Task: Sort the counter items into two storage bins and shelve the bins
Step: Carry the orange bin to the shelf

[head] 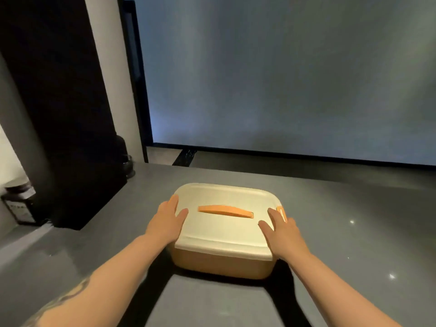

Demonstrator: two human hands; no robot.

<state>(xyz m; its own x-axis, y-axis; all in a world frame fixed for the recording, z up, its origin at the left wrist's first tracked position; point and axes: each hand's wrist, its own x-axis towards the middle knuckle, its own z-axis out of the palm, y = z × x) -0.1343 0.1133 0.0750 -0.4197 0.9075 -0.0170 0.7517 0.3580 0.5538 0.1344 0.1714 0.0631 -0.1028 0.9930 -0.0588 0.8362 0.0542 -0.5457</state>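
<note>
Cream lid (224,226): rounded-square plastic cover, seated flat on the bin with its rim overlapping the bin wall on all visible sides.
Bin (219,264): tan plastic body, rounded corners, only the near wall visible below the lid. It stands on the grey counter (354,232), near the middle, with its far edge short of the back wall.
Handle (225,211): orange strip, lying flat across the centre of the lid, running left to right.
Clip (282,212): orange latch on the right edge of the lid, partly covered by the fingers.
Left hand (166,223): flat on the left edge of the lid, fingers straight and spread, thumb on the lid top. Nothing is gripped.
Right hand (282,231): flat on the right edge of the lid, fingers straight, fingertips touching the clip, thumb on the lid top. Nothing is gripped.
Writing: none readable on the bin or lid. A dark jar (20,204) at the left edge of the counter carries a label with small print, too blurred to read.
Surroundings: a tall black block (70,138) stands on the counter left of the bin, well apart from it.
</note>
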